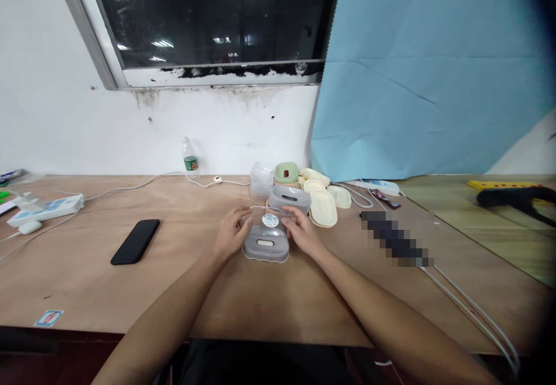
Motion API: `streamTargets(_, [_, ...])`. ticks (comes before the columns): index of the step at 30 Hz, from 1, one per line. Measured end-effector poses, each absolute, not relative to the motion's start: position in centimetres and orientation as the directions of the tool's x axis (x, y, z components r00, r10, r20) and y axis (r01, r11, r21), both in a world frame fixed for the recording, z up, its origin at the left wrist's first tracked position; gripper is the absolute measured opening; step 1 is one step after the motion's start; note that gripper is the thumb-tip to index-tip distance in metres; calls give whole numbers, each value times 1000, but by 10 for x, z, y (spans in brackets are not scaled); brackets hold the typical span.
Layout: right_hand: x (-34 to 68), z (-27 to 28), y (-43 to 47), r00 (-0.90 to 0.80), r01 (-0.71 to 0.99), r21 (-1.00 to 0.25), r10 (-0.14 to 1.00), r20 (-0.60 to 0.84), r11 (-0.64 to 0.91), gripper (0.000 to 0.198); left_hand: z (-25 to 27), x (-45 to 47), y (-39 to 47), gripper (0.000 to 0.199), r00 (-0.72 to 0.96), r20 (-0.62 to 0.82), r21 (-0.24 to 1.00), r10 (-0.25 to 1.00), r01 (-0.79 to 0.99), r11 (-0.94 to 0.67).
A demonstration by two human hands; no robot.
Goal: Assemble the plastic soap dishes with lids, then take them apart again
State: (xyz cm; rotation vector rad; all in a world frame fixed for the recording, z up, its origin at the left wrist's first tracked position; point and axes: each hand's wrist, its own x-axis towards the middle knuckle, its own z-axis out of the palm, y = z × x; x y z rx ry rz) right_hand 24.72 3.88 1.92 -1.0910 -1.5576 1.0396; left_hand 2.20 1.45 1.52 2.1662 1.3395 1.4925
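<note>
My left hand [233, 231] and my right hand [303, 231] grip the two sides of a clear plastic cover [266, 232], thumbs toward me. A round white printed sticker [270, 220] is on the cover. Directly under or within its near part is a grey plastic box [266, 253] with a pale oval slot in its front; whether the two are joined I cannot tell. Just behind my hands stands another grey box [290, 198] with a dark oval slot. Some of my fingers are hidden behind the cover.
Behind stand stacked clear covers [261, 180] and a green box [286, 172]. Cream lids [324, 208] lie to the right. A black phone [135, 242], a power strip [47, 209] and a water bottle [190, 158] are leftward. Cables cross the wooden table [278, 310]; a pixelated dark object [395, 237] lies right.
</note>
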Motion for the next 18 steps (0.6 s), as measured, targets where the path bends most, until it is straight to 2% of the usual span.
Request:
streamTargets(5, [247, 12, 40, -210, 343, -891, 948, 237, 299, 38, 13, 21, 14, 25, 137, 613, 574, 778, 600, -558])
streamTargets(10, [251, 15, 44, -319, 515, -789, 929, 186, 335, 32, 10, 21, 14, 31, 241, 434, 567, 868, 675, -471])
streamTargets(12, [254, 18, 44, -354, 564, -746, 919, 170, 355, 33, 10, 22, 14, 32, 276, 415, 550, 867, 683, -481])
streamTargets(15, [258, 21, 43, -408, 589, -699, 895, 178, 407, 40, 12, 22, 14, 32, 338, 435, 528, 835, 655, -541])
streamTargets(18, [262, 20, 44, -468, 553, -705, 866, 179, 444, 46, 15, 22, 13, 32, 394, 449, 514, 802, 621, -592])
